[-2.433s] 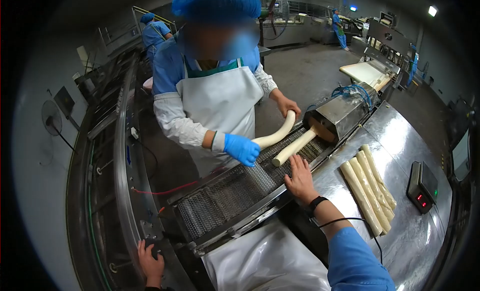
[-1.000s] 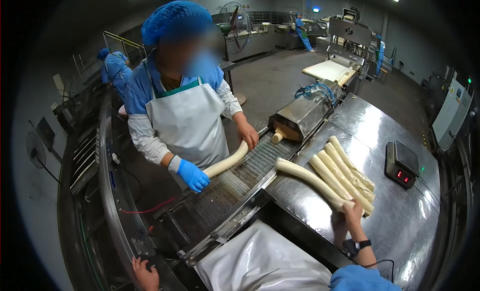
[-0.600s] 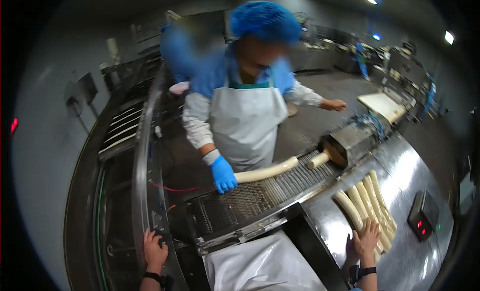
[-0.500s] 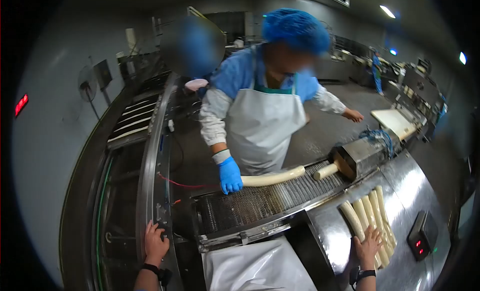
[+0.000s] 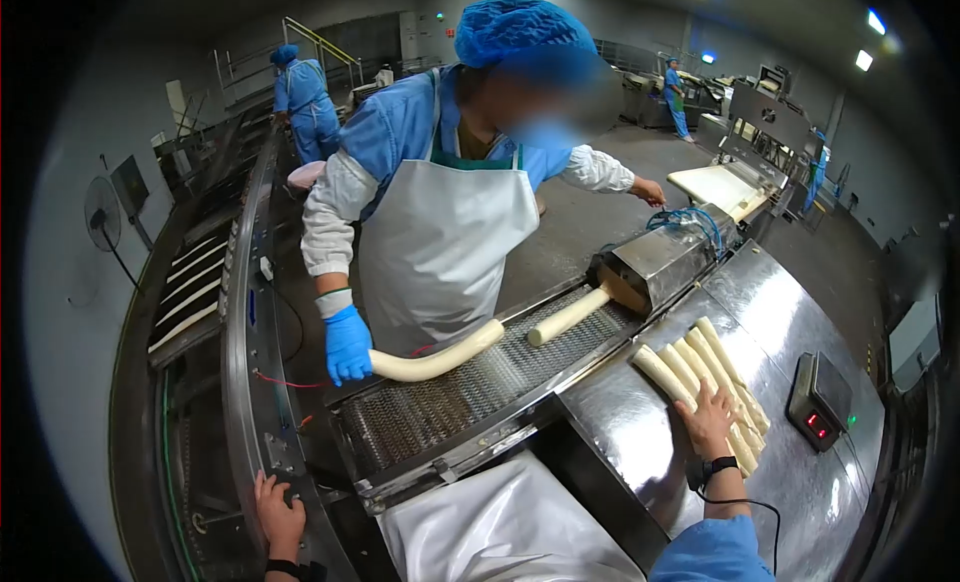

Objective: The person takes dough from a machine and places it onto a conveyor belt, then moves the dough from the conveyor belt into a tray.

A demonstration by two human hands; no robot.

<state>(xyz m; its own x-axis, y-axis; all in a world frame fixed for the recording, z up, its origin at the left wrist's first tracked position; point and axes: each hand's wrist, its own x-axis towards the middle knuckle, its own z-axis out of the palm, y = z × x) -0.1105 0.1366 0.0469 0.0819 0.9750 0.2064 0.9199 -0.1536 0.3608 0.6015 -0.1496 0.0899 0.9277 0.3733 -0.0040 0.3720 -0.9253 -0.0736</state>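
My right hand (image 5: 708, 422) lies on a row of several pale dough rolls (image 5: 735, 367), fingers spread, holding none of them. The rolls lie side by side on a shiny steel table (image 5: 640, 452). At the lower left, my left hand (image 5: 280, 512) rests against the metal side rail (image 5: 243, 382) of a long conveyor, fingers apart and nothing in them. Across from me, a co-worker's blue-gloved hand (image 5: 348, 344) grips the end of a long dough roll (image 5: 440, 360) over a mesh belt (image 5: 420, 422). A second dough roll (image 5: 570, 315) lies on that belt, emerging from a steel housing (image 5: 660, 257).
A scale (image 5: 820, 402) with a red display stands on the table to the right. White sheeting (image 5: 510, 532) covers something before me. Dough strips (image 5: 190, 277) lie on the left conveyor (image 5: 170, 332). A black cord (image 5: 770, 512) trails from my right wrist. Other workers stand farther back.
The view has shifted, moving most things left and up in the picture. The second dough roll extends farther out of the housing. Both my hands keep their places on rail and rolls.
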